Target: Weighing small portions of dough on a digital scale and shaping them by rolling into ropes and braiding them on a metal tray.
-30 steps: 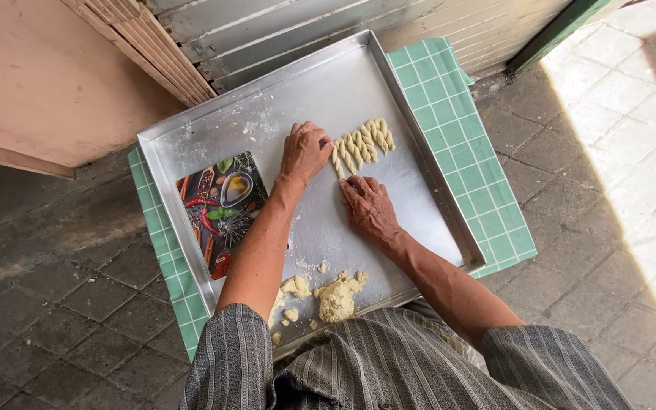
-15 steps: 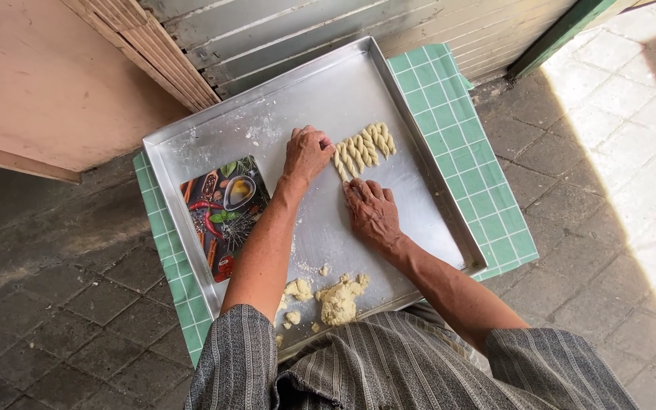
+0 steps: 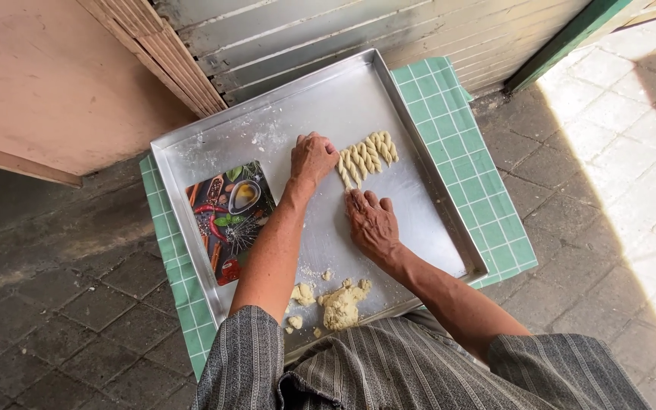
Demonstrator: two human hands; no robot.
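Since a second ago the hands have barely shifted: the left hand (image 3: 313, 158) stays at the left end of the row of twisted dough sticks (image 3: 366, 156), and the right hand (image 3: 371, 222) remains just below that row, its fingers perhaps a little nearer the closest stick.

The row lies immediately to the right of the left hand and just ahead of the right hand's fingertips. Each stick has its long axis running away from the person, tilted slightly, and the sticks sit side by side so the row as a whole stretches off to the right. The left hand is the nearer one: its fingers are curled down at the first stick and appear to touch it, though whether they pinch it cannot be told from above. The right hand lies flat, palm down, fingers spread loosely on the bare metal, holding nothing.

All of this sits on a large metal tray (image 3: 419, 129) dusted with flour, which rests on a green checked cloth (image 3: 487, 190). Behind the right wrist, near the person's body, lies a lump of raw dough (image 3: 341, 305) with smaller crumbs beside it. To the left of the left forearm lies a printed board showing spices (image 3: 229, 216).
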